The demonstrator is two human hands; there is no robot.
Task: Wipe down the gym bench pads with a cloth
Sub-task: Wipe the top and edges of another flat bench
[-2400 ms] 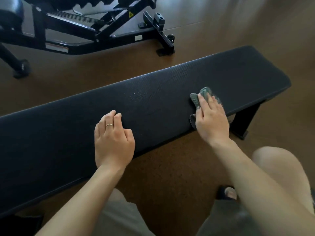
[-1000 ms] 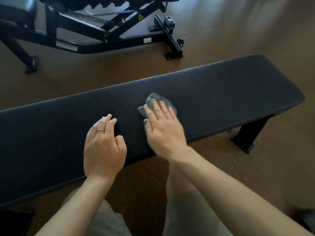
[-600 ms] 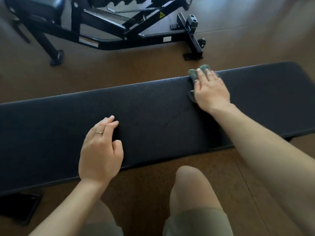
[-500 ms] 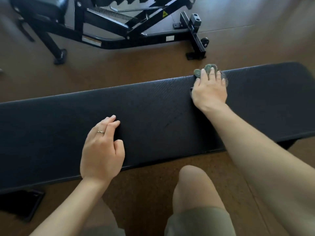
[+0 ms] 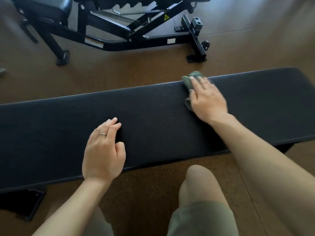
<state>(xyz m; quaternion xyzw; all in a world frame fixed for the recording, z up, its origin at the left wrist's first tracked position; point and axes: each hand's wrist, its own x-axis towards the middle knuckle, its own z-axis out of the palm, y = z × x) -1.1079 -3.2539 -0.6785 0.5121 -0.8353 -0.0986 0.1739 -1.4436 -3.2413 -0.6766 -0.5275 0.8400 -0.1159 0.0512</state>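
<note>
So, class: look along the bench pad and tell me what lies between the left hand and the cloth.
Nothing: in the head view only bare black pad lies between the left hand and the green cloth under the right hand.

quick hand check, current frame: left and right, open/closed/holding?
Left hand: open, resting on the bench pad, holding nothing.
Right hand: open, straight fingers pressing the green cloth at the pad's far edge.

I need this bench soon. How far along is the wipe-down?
Done: I cannot tell; the flat bench pad shows no marks or wet streaks. In hand: the right hand presses the cloth flat at the pad's far edge, while the left hand rests on the near side. Left: the adjustable bench behind shows no sign of wiping.
</note>
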